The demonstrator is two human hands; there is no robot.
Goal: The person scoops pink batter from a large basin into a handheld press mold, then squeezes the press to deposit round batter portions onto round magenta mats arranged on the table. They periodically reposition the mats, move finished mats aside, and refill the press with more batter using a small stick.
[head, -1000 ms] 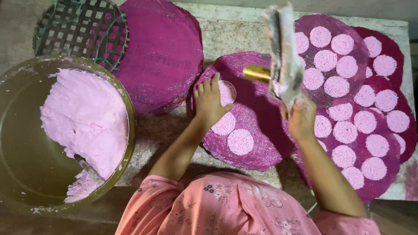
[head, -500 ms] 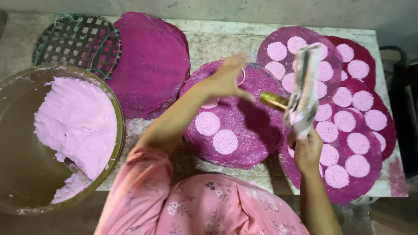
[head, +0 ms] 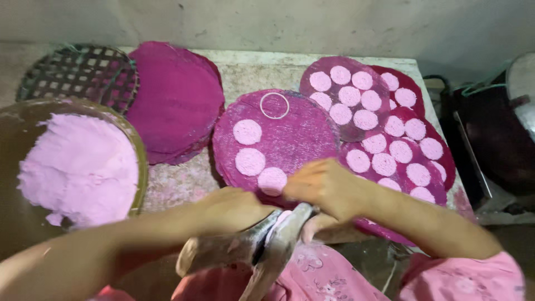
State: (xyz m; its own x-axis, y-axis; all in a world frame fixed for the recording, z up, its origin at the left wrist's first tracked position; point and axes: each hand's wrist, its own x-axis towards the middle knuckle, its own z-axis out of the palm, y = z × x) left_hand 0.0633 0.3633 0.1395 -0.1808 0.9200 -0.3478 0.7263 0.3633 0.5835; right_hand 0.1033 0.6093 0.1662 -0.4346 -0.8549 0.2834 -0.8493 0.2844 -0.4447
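While both hands grip a grey cloth bag (head: 262,251) at the tabletop's near edge, left hand (head: 231,209) and right hand (head: 323,187) fingers close around it; a ring (head: 275,105) lies on the middle mat (head: 301,139).

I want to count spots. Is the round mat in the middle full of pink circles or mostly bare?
Mostly bare. The middle mat carries only three pink discs along its left side, plus an empty ring near the top; the rest is plain magenta.

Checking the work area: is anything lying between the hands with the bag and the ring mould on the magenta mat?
Yes. Both hands, left hand and right hand, grip the grey bag. Three pink discs lie on the mat between them and the ring.
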